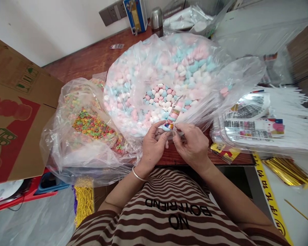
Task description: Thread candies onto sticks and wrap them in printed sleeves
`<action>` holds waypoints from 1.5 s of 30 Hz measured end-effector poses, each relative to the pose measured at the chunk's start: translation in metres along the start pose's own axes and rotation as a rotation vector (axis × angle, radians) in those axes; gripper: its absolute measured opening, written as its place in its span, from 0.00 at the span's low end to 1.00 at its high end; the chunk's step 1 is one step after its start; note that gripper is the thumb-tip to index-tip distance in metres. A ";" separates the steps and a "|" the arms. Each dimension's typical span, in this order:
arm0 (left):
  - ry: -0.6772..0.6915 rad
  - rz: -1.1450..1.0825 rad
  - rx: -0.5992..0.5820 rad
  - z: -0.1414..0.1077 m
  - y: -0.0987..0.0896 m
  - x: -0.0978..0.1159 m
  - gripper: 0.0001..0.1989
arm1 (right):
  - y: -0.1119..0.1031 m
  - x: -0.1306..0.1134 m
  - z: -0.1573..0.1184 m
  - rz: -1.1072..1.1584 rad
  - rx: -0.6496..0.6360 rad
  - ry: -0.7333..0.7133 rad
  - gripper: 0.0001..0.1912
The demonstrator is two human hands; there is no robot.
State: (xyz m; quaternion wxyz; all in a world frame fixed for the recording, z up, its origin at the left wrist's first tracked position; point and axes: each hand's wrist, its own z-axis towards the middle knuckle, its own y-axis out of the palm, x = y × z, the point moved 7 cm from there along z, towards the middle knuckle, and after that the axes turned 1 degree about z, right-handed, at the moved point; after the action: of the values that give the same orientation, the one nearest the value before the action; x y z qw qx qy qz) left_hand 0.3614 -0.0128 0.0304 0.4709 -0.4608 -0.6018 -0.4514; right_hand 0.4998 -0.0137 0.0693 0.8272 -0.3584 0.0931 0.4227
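A small clear packet (173, 115) with pink, white and blue candies and a colourful print is held upright between my hands. My left hand (155, 143) pinches its lower left side, thumb and fingers together. My right hand (192, 141) is at its lower right edge, with thumb and forefinger pressed together; what lies between those fingertips is too small to make out. Just beyond the packet, a large clear bag (133, 78) of pink, white and blue candies lies open at its middle. To the left sits a clear bag of small coloured rings (92, 126).
A cardboard box (46, 85) stands at the left. On the right is a clear plastic tray (222, 136) with printed packets and white sticks. Gold ties (287, 171) lie nearer me. A metal flask (156, 20) and a blue box (136, 17) stand at the back.
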 end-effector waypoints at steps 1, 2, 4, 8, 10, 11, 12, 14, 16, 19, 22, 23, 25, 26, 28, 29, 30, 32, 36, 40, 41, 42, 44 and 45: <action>0.027 0.051 0.014 -0.001 -0.001 0.001 0.19 | 0.000 -0.004 0.001 -0.045 -0.013 -0.047 0.14; 0.051 0.095 0.031 -0.003 -0.002 0.002 0.18 | 0.000 -0.006 0.001 -0.084 -0.026 -0.083 0.15; 0.094 0.187 0.068 -0.006 -0.005 0.005 0.17 | 0.001 -0.010 0.002 -0.145 -0.054 -0.140 0.15; 0.181 0.395 0.100 -0.009 -0.008 0.011 0.17 | 0.004 -0.015 0.003 -0.216 -0.109 -0.234 0.15; 0.228 0.462 0.093 -0.008 -0.008 0.013 0.17 | 0.005 -0.017 0.002 -0.233 -0.120 -0.261 0.14; 0.247 0.485 0.086 -0.008 -0.008 0.013 0.17 | 0.006 -0.017 0.001 -0.239 -0.119 -0.270 0.14; 0.262 0.501 0.080 -0.007 -0.007 0.013 0.17 | 0.007 -0.017 0.000 -0.243 -0.114 -0.277 0.14; 0.277 0.514 0.066 -0.007 -0.007 0.012 0.17 | 0.008 -0.016 -0.001 -0.246 -0.097 -0.280 0.13; 0.277 0.498 0.058 -0.007 -0.006 0.011 0.16 | 0.010 -0.013 -0.002 -0.232 -0.081 -0.268 0.13; 0.237 0.381 0.037 -0.007 -0.005 0.007 0.15 | 0.011 -0.009 -0.002 -0.179 -0.052 -0.224 0.12; 0.069 0.076 -0.019 -0.004 -0.002 -0.002 0.22 | 0.009 -0.005 0.000 -0.113 -0.018 -0.177 0.10; -0.019 -0.037 -0.057 -0.002 0.001 -0.007 0.25 | 0.008 -0.005 0.001 -0.087 -0.013 -0.169 0.10; -0.180 -0.223 -0.152 -0.001 0.008 -0.013 0.28 | 0.007 -0.005 0.002 -0.028 -0.011 -0.153 0.09; -0.233 -0.288 -0.196 -0.001 0.011 -0.014 0.27 | 0.006 -0.004 0.002 -0.001 -0.013 -0.141 0.08; -0.285 -0.384 -0.242 -0.001 0.014 -0.012 0.25 | 0.004 -0.003 0.003 0.031 -0.017 -0.105 0.07; -0.302 -0.416 -0.245 -0.002 0.013 -0.011 0.24 | 0.004 -0.002 0.003 0.038 -0.019 -0.088 0.06; -0.320 -0.437 -0.243 -0.002 0.013 -0.010 0.24 | 0.003 -0.002 0.003 0.042 -0.020 -0.074 0.06; -0.339 -0.443 -0.229 -0.003 0.013 -0.010 0.24 | 0.002 -0.002 0.003 0.041 -0.020 -0.066 0.06; -0.252 -0.395 -0.151 -0.003 0.011 -0.007 0.23 | 0.003 -0.008 0.001 -0.007 -0.015 -0.122 0.06; -0.212 -0.367 -0.075 -0.002 0.012 -0.007 0.23 | 0.005 -0.017 -0.002 -0.014 -0.023 -0.231 0.06; -0.208 -0.368 -0.060 -0.002 0.012 -0.007 0.23 | 0.006 -0.018 -0.002 -0.011 -0.027 -0.250 0.06; -0.205 -0.373 -0.044 -0.002 0.012 -0.007 0.24 | 0.007 -0.019 -0.003 -0.009 -0.030 -0.260 0.05; -0.203 -0.397 -0.014 -0.003 0.011 -0.007 0.24 | 0.008 -0.018 -0.003 -0.007 -0.029 -0.261 0.05; -0.209 -0.412 -0.004 -0.003 0.011 -0.007 0.24 | 0.009 -0.016 -0.003 0.000 -0.028 -0.244 0.05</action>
State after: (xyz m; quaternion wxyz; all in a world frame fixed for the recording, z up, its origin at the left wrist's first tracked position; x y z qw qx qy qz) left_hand 0.3733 -0.0149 0.0256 0.3030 -0.3732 -0.7279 -0.4890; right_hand 0.4837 -0.0222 0.0703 0.8273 -0.3158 -0.0140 0.4644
